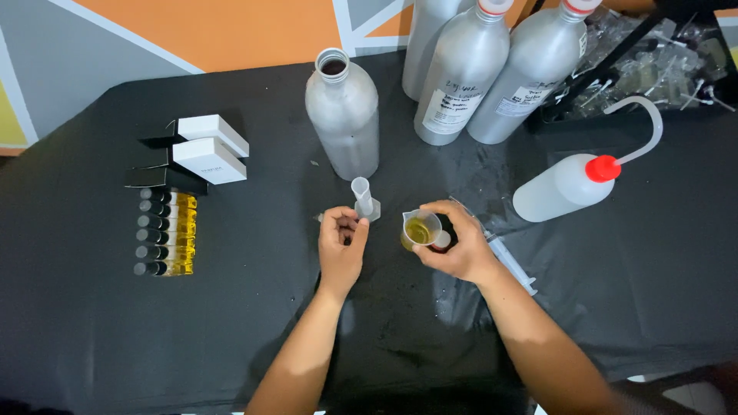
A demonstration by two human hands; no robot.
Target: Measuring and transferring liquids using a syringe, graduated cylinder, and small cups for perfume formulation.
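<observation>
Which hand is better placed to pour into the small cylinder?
Probably the right hand: it holds the small clear beaker of yellow liquid beside the small clear plastic measuring cylinder.

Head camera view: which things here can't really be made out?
- What the left hand pinches: too small, covered by its fingers.
- Top-right clear plastic items: blurred jumble, cut by the frame edge.
- Syringe: partly hidden behind the right hand, which holds the small beaker of yellow liquid.
- Capped aluminium bottles: tops cut by the upper edge.
</observation>
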